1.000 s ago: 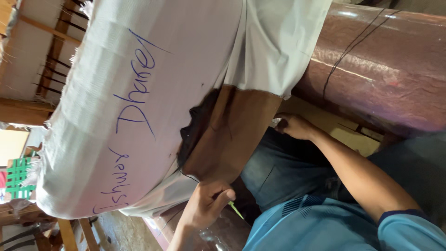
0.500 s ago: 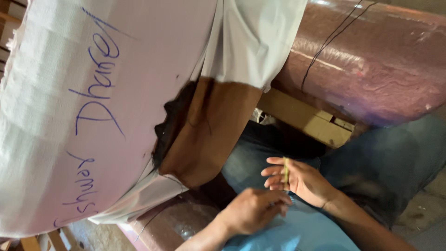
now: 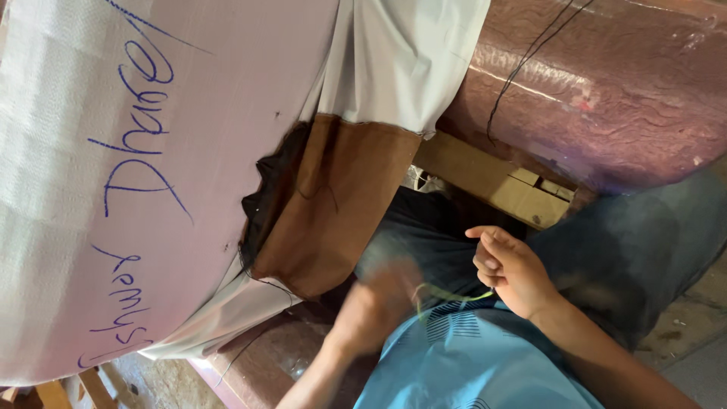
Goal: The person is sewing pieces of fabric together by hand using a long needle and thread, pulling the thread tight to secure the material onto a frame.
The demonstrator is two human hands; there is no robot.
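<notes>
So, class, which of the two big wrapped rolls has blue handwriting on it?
The white woven-wrapped roll at left, which also bears a brown fabric patch; the reddish-brown roll in clear plastic shows none.

A big roll wrapped in white sacking (image 3: 151,182) with a brown cloth end (image 3: 333,204) fills the view. Below it, the blurred left hand (image 3: 379,295) and the right hand (image 3: 511,273) hold a thin yellow-green thread (image 3: 447,294) above a blue shirt (image 3: 462,356).
</notes>
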